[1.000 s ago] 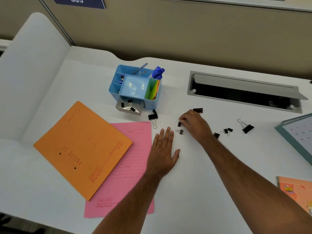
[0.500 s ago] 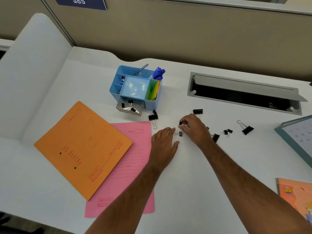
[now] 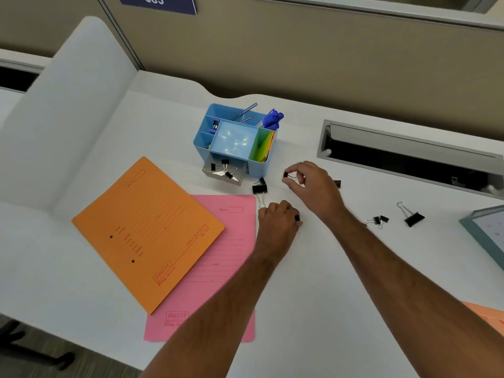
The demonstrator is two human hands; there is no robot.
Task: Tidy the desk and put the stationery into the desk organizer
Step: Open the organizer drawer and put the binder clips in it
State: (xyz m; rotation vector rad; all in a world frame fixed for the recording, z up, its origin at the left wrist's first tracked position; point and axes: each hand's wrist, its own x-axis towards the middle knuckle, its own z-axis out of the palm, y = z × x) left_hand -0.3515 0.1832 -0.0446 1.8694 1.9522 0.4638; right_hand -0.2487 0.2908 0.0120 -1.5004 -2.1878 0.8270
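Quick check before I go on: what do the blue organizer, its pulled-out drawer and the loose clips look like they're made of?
Blue organizer: likely moulded plastic, smooth and glossy with soft highlights. Drawer: shiny, mirror-like walls, perhaps metal or clear plastic; cannot tell. Binder clip: black painted metal body with bright wire handles.

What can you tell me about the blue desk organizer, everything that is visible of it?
The blue desk organizer looks like light blue plastic and stands upright on the white desk. It has several compartments: pens at the back, coloured paper on the right. Its small drawer is pulled open, with black binder clips inside. No hand touches it.
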